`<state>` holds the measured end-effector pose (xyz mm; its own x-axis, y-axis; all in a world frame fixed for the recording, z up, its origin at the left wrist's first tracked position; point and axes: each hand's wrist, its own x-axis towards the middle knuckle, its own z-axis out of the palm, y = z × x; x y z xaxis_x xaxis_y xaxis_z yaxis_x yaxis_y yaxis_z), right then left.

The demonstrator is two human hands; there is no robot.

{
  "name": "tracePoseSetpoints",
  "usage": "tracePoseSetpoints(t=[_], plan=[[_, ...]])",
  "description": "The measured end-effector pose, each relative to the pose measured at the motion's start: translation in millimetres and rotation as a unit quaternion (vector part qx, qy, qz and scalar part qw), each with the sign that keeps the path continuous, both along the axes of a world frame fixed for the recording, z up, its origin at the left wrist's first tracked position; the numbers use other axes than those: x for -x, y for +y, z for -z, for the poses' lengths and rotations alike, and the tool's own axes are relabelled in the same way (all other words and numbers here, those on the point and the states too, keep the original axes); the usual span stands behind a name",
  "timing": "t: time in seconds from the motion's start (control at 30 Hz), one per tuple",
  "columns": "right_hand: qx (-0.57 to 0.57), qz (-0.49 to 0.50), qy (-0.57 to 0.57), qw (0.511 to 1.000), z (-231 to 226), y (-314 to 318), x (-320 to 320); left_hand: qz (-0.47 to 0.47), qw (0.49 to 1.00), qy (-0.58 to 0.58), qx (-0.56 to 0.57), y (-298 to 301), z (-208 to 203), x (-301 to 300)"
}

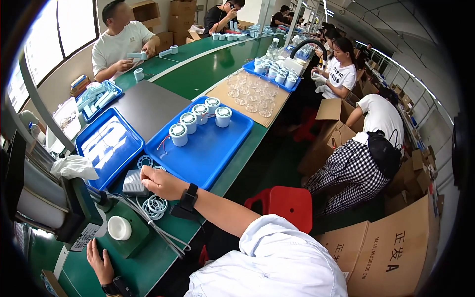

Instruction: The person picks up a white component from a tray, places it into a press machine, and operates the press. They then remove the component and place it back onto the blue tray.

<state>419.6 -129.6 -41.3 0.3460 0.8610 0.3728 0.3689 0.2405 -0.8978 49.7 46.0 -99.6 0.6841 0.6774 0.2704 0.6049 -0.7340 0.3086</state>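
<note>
My left hand (100, 261) lies with its fingers stretched out on the green bench. It is beside a dark green block, on which a white round cup-like part (119, 228) sits. My right hand (161, 182) is closed, its fingers curled under, at the edge of a grey box-like switch (134, 183); whether anything is inside the fingers is hidden. Light-blue slotted rings (155, 205) lie below it among grey cables. Several white cylindrical fan units (178, 134) with round grille tops and thin red wires stand in a blue tray (213, 156) beyond.
A press machine (64, 208) stands close on the left. Another blue tray (106, 143) lies beyond it. Clear plastic cups (252, 91) cover a cardboard sheet. A red stool (291, 209) and cartons (391, 242) are on the right, where a person (381, 119) bends over a box.
</note>
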Motion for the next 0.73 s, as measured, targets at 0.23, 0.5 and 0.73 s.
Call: tracePoseSetpoints(t=[0.23,0.5,0.73], plan=[[-0.009,-0.017,-0.015,1.000,3,-2,-6,0.001,1.000,-0.003,-0.003,0,0,-3],[-0.013,0.010,-0.021,1.000,3,-3,-7,0.018,0.999,-0.019,0.021,1,0,-2],[-0.002,-0.008,-0.023,1.000,0,0,-4,0.004,0.998,-0.023,0.061,10,4,9]])
